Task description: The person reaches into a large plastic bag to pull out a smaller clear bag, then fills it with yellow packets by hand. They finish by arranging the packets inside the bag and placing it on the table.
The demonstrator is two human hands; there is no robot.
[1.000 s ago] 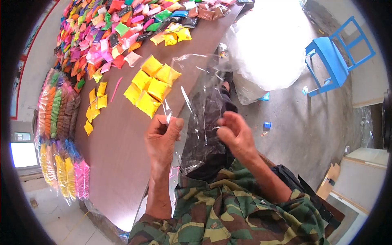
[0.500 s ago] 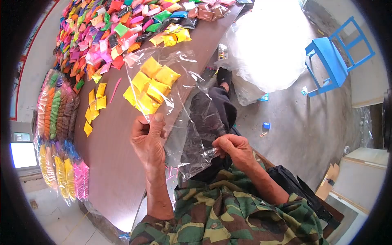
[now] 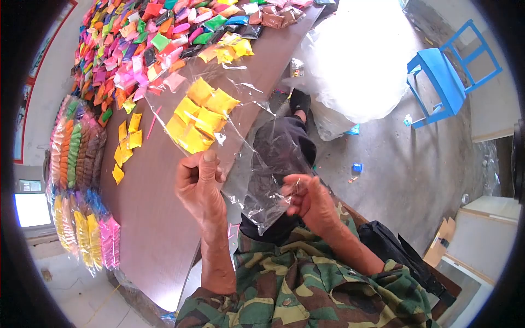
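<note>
Bag (image 3: 244, 150) (yellow packets (image 3: 203, 113) showing through) pinched by left hand (image 3: 201, 183); right hand (image 3: 314, 206), fingers apart.

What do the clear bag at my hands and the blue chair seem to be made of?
Thin clear bag: probably glossy plastic film, being see-through, creased and streaked with bright white glints.

Blue straight-legged chair: possibly painted wood or metal with a fairly smooth finish; its opaque blue covering hides the base material, so I can't tell which.

The left hand (image 3: 201, 177) holds a clear bag (image 3: 240, 164) across yellow packets (image 3: 203, 113), the right hand (image 3: 311, 205) nearby.
</note>
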